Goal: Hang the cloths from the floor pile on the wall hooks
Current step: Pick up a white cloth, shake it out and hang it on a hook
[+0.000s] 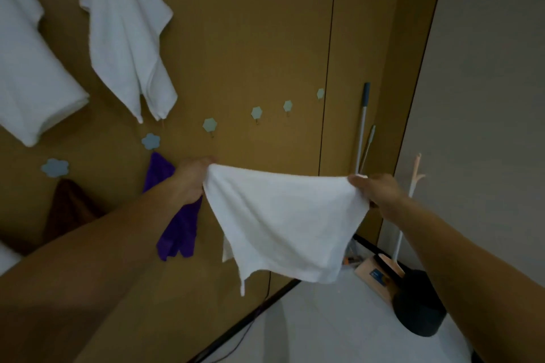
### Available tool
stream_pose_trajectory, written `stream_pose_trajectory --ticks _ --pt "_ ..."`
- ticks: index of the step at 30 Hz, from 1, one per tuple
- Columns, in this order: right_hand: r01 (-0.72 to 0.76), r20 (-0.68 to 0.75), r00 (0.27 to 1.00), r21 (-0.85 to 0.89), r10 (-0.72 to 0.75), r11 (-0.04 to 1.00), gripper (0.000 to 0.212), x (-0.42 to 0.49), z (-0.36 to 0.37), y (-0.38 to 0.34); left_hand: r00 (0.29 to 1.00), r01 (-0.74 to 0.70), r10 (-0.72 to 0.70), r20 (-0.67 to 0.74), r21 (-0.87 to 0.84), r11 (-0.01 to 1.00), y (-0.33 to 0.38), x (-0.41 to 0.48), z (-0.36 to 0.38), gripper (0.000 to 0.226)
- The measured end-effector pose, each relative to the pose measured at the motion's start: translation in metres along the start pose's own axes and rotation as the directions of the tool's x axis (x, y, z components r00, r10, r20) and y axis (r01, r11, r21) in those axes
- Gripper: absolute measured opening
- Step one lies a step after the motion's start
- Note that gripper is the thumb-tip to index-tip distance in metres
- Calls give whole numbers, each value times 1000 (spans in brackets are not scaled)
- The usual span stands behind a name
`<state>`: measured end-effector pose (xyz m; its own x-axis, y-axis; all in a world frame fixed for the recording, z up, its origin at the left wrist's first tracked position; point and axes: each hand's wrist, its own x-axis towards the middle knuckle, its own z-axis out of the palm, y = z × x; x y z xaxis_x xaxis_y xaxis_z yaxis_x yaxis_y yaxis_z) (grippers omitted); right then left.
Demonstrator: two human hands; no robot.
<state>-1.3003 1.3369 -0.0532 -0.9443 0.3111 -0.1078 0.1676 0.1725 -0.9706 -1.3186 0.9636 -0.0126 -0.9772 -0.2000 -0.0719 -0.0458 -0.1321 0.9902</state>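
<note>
A white cloth (pixel 283 224) is stretched out in front of the brown wall. My left hand (pixel 191 178) grips its left top corner and my right hand (pixel 373 187) grips its right top corner. The cloth's lower part hangs loose between them. Just above my left hand a row of pale flower-shaped hooks climbs to the right: one bare hook (pixel 209 125), another (pixel 256 112) and a third (pixel 287 105). A purple cloth (pixel 177 230) hangs from the hook (pixel 150 141) behind my left forearm. The floor pile is out of view.
Two white towels (pixel 126 35) (pixel 26 76) hang higher on the left, and a brown cloth (pixel 69 209) under a flower hook (pixel 55 167). A mop handle (pixel 362 127), a pink stand (pixel 408 209), a box (pixel 374 272) and a dark bin (pixel 418 306) stand in the right corner. A cable (pixel 236 342) lies along the wall's foot.
</note>
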Motion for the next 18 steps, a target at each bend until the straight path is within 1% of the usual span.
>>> stream_pose_trajectory --ticks 2,3,4,5,6,7,8,11,13,16,18 --pt "53 -15 999 193 -51 980 50 8 -4 -9 996 -61 58 -70 -46 997 4 4 -3 16" --pt "61 -20 998 257 -58 965 45 11 -5 -13 990 -85 79 -120 -46 995 7 6 -6 16" --pt "60 -21 998 259 -57 964 39 12 -5 -13 983 -88 85 -161 -12 996 8 8 -10 13" --pt "62 -25 998 186 -58 981 37 11 -3 -12 979 -74 82 -187 49 996 8 9 -14 10" --pt "56 -30 998 104 -53 993 40 10 0 -9 981 -30 54 -187 129 991 7 11 -20 17" --pt "52 -43 998 57 -49 997 40 9 5 -7 988 28 3 -156 197 980 4 11 -26 24" --pt "48 -57 997 58 -45 997 40 9 9 -6 992 94 -67 -109 265 960 1 8 -32 25" --pt "41 -84 996 129 -30 991 36 7 21 -16 962 250 -274 -10 441 862 3 -5 -46 24" --pt "52 -72 996 96 -45 994 33 6 28 -22 938 272 -340 66 469 840 10 -15 -53 29" --pt "26 -45 999 88 -22 996 31 3 34 -25 893 251 -380 243 431 867 14 -27 -64 52" --pt "7 -59 998 94 -1 996 31 1 36 -26 850 259 -411 329 417 871 13 -32 -72 61"
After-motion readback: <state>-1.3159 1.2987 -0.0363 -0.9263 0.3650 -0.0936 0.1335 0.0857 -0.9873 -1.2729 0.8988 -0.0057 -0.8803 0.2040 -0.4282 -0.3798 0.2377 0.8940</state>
